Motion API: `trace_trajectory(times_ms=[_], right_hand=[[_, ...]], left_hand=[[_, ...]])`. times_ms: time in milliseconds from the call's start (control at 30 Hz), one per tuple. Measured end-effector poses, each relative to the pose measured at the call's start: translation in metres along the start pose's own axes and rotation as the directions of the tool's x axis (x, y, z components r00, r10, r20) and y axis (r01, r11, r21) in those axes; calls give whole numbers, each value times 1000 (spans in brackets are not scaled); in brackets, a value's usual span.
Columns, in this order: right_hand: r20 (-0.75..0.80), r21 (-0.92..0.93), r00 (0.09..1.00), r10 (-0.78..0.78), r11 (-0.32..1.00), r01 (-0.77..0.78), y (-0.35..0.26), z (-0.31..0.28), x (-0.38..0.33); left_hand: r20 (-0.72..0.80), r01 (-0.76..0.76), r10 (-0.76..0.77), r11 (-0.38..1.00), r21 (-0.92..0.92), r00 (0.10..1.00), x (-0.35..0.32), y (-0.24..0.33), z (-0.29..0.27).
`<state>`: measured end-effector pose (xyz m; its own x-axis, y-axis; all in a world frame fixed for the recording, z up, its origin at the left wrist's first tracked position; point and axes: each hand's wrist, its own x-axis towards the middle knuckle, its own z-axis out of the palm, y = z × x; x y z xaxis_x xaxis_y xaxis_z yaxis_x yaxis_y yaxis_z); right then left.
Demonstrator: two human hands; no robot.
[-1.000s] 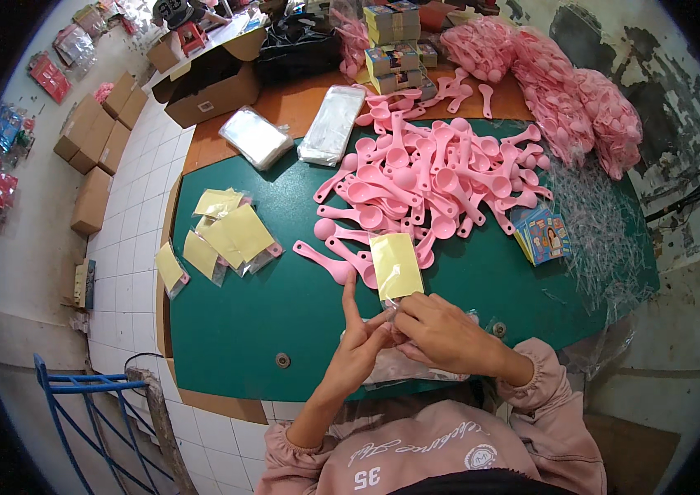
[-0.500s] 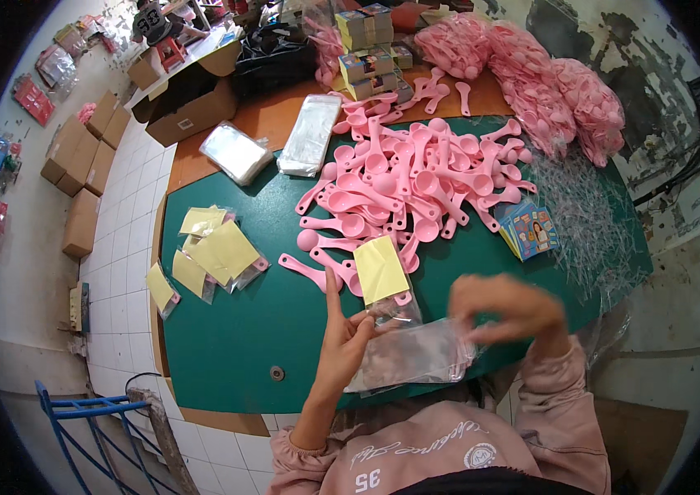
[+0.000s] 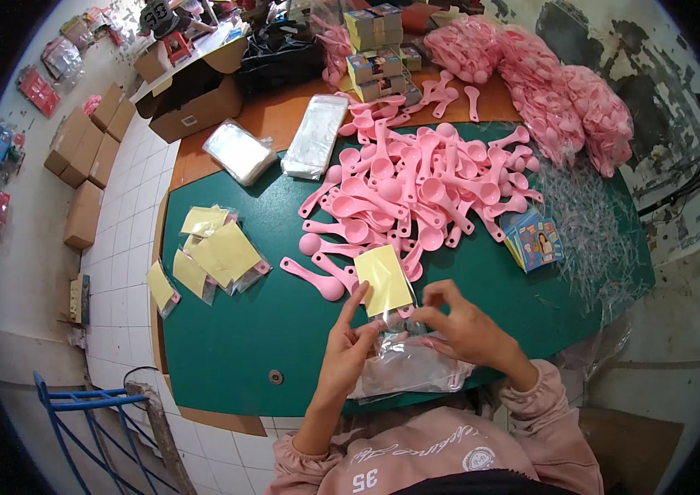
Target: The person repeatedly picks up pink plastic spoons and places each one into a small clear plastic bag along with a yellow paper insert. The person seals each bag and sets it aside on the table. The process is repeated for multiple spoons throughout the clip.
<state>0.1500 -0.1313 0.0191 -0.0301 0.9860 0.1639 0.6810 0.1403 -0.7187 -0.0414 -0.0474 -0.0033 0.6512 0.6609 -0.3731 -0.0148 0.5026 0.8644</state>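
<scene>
The closing of one packet (image 3: 384,282) looks to be the step in hand, with its yellow card and the tip of a pink handle (image 3: 405,312) already inside. It lies at the centre of the frame, between the spoons (image 3: 416,181) and a stack of clear bags (image 3: 412,368) at lower centre. The left hand (image 3: 345,351) has its forefinger stretched out against the packet's left edge; whether its thumb pinches the film I cannot tell from here. The right hand (image 3: 472,332) is at the packet's lower right, thumb and forefinger a little parted, with nothing that I can see between them. To my eye, the next move calls for the right fingers to take the loose end of the film and lay it flat, the left steadying the card.

Counting round the worktop (image 3: 226,363): one packet between the hands, at least five finished-looking packets (image 3: 234,252) at left, two piles of spare bags (image 3: 314,137) at upper centre-left, one fanned pile of picture cards (image 3: 538,244) at right, its cards overlapping too much to count. The spoons are heaped too deep for a sure number
</scene>
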Motion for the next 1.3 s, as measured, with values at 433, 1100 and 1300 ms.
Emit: trace_trajectory(times_ms=[433, 1100, 1300], right_hand=[[54, 395, 997, 54, 916, -71, 25, -4, 9], [55, 666, 858, 510, 622, -412, 21, 17, 15], [31, 703, 894, 446, 626, -337, 23, 22, 15]], left_hand=[[92, -294, 327, 644, 706, 940, -8, 7, 13], [-331, -77, 233, 903, 423, 915, 5, -10, 25], [-212, -158, 325, 813, 560, 922, 5, -9, 21]])
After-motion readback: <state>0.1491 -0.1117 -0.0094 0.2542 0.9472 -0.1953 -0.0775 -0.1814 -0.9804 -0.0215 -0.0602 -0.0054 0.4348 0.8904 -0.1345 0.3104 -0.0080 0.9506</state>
